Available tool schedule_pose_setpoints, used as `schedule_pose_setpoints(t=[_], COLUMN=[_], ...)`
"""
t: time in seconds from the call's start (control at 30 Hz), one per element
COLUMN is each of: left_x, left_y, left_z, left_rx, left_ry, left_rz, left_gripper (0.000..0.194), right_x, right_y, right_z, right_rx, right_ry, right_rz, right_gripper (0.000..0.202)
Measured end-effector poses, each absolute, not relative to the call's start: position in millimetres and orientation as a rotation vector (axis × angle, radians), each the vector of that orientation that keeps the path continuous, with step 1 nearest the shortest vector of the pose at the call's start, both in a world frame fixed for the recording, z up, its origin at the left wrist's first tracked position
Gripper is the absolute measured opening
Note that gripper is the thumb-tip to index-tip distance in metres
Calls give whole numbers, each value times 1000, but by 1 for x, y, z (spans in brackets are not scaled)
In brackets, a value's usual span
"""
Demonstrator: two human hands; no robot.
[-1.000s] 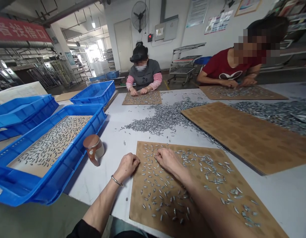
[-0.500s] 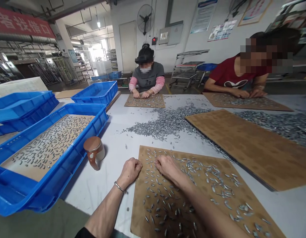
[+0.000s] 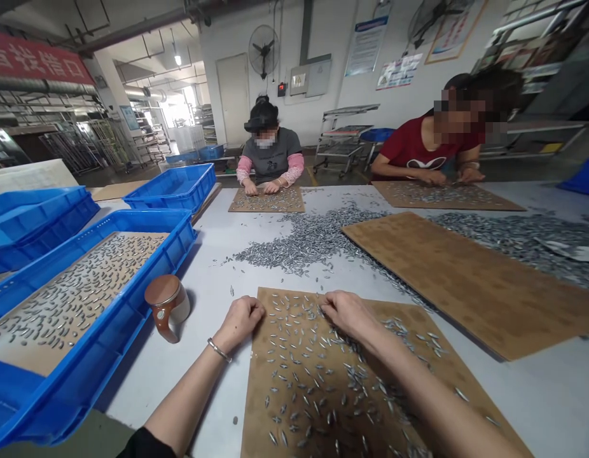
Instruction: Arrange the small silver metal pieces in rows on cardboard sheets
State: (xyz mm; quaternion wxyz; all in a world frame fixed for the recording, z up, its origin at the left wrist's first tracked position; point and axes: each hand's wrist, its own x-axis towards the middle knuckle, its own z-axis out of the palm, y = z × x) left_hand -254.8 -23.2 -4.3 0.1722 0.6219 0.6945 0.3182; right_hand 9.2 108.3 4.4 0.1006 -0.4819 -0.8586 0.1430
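A brown board (image 3: 287, 356) lies on the white table before me, covered with small silvery metal pieces, in loose rows at its left and in clumps at its right. My right hand (image 3: 348, 313) is closed near the board's far edge, its fingertips down among the pieces; what they pinch, if anything, is too small to make out. At the board's upper left corner rests my left hand (image 3: 241, 320), closed with fingers curled in, a bracelet on its wrist. Nothing can be made out in its grip.
A lidded mug (image 3: 168, 304) stands left of my left hand, beside a blue tray (image 3: 132, 324) holding a board of pieces. Beyond lies a pile of pieces (image 3: 294, 245). A bare board (image 3: 461, 280) is at right. Two people work across the table.
My right hand has moved right and slightly farther away over the board. The whole view has shifted a little. My left hand stays closed by the board's corner.
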Motion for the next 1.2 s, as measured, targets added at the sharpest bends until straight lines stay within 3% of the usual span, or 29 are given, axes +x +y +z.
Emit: schedule_pose_setpoints(t=[0.4, 0.7, 0.97, 1.2], left_x=[-239, -256, -251, -187], left_y=[71, 78, 65, 49], left_z=[-8, -28, -15, 0], left_rx=[1873, 1619, 1585, 1812], left_ry=[2027, 2009, 1951, 1767], left_rz=[875, 1085, 1125, 802], left_gripper=[19, 20, 24, 18], right_x=[-45, -59, 4, 59], right_y=[140, 144, 129, 96], right_z=[4, 11, 17, -4], right_rx=[-1215, -1170, -1187, -1317], right_ry=[-2697, -2822, -2623, -2770], right_rz=[374, 415, 458, 424], right_gripper=[19, 16, 16, 21])
